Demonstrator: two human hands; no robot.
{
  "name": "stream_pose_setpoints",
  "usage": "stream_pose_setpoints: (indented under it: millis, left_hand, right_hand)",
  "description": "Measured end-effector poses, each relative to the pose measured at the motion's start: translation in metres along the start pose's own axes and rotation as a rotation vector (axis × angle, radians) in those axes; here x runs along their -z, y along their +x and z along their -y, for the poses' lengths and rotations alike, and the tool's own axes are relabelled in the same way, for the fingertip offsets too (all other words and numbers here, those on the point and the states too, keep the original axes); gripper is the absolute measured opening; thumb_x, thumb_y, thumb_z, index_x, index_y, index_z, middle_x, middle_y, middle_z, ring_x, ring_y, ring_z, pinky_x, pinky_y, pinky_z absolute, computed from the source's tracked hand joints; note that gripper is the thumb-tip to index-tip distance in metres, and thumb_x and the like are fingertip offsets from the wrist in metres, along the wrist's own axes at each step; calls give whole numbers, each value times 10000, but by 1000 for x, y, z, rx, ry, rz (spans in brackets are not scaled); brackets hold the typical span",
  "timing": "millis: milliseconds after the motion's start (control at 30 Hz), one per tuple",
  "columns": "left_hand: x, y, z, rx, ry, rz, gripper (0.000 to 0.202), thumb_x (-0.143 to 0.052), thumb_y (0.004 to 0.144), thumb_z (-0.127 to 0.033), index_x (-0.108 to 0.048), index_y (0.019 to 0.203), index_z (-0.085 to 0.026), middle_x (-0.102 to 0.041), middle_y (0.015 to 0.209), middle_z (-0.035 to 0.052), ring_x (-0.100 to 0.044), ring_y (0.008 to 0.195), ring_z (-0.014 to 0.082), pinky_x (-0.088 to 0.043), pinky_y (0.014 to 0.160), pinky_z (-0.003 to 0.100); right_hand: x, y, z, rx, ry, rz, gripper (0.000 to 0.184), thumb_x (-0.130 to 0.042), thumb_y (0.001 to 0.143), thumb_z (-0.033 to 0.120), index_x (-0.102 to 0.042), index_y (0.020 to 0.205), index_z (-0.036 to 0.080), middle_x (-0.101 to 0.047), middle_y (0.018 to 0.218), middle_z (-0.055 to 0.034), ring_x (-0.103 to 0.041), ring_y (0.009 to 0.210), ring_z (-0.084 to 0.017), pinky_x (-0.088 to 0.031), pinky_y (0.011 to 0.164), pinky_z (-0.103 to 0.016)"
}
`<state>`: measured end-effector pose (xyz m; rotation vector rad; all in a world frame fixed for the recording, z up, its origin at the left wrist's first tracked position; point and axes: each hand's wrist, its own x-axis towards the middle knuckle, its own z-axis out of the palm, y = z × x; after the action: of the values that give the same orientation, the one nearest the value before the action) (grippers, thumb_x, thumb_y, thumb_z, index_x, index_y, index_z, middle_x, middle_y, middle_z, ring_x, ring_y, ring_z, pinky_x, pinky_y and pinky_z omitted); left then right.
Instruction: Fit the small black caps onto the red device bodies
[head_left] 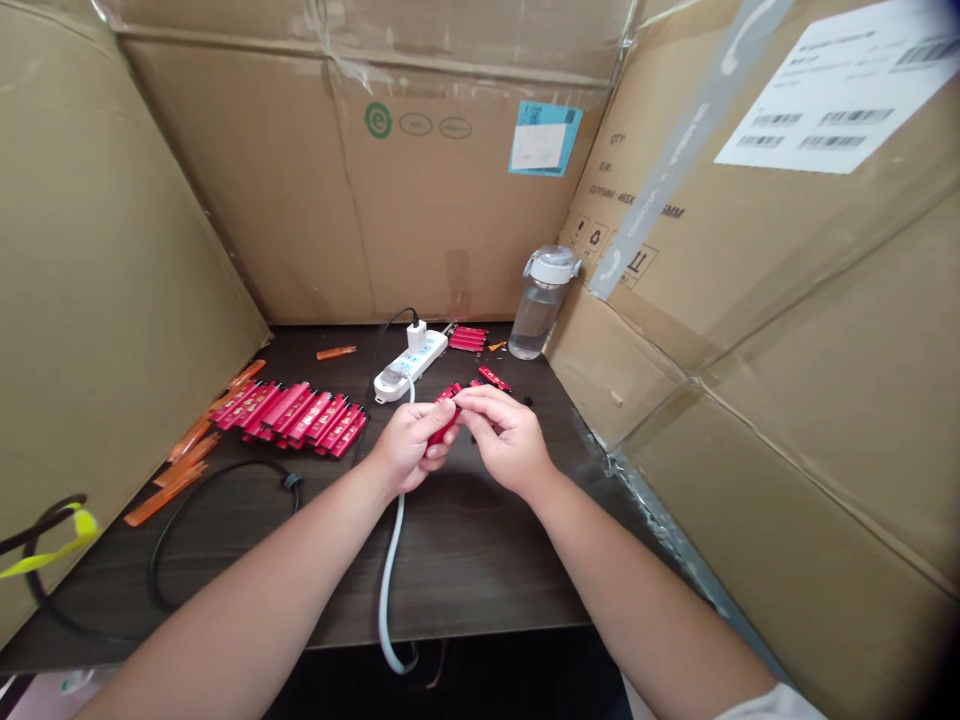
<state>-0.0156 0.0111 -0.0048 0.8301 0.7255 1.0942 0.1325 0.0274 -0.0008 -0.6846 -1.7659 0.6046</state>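
Wrapped in the fingers of my left hand (417, 440) is a slim red stick-shaped piece (444, 424), of a kind I cannot make out. My right hand (506, 432) is pinched at the upper end of that piece, fingertips against the left thumb. What sits between the right fingertips is hidden. Just beyond the hands lies another red piece (495, 378) with gold markings. To the left, a pile of similar red pieces (292, 415) with dark ends lies in slanted rows. A smaller stack of red pieces (468, 338) rests farther back.
Behind my hands is a white power strip (420, 365) with a plugged-in charger (417, 336) and a pale cable (391, 570). A water bottle (538, 310) stands at the back right. Orange strips (176, 475) and a black cable (154, 560) lie left. Cardboard walls (465, 230) surround the table.
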Motion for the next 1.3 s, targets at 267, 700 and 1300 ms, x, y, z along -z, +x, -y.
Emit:
stream_pose_setpoints:
  millis: [267, 700, 1300]
  left_hand:
    - [-1, -3, -5, 82, -38, 92, 438, -573, 783, -558, -549, 702, -128, -485, 536, -32, -286, 327, 8, -186, 283, 119]
    - [0, -2, -11, -269, 863, -2, 256, -587, 799, -369, -680, 848, -136, -629, 734, 37, -542, 563, 95, -440, 502, 214]
    - [146, -43, -130, 270, 1632, -1026, 268, -661, 717, -357, -688, 940, -210, -715, 928, 80, -642, 711, 204, -426, 571, 277]
  right_hand:
    - [-5, -1, 5, -328, 386, 6, 257, -672, 765, 318, -669, 985, 185, -692, 821, -41, -662, 779, -172, -528, 783, -357]
    - [-6, 2, -11, -557, 519, -98, 236, -733, 671, 359, -707, 791, 157, -688, 746, -35, -566, 592, -116, -450, 570, -265]
    - [0, 6, -20, -467, 67, -102, 330, -602, 750, 415, -668, 903, 130, -695, 863, -102, -631, 759, -197, -508, 706, -338]
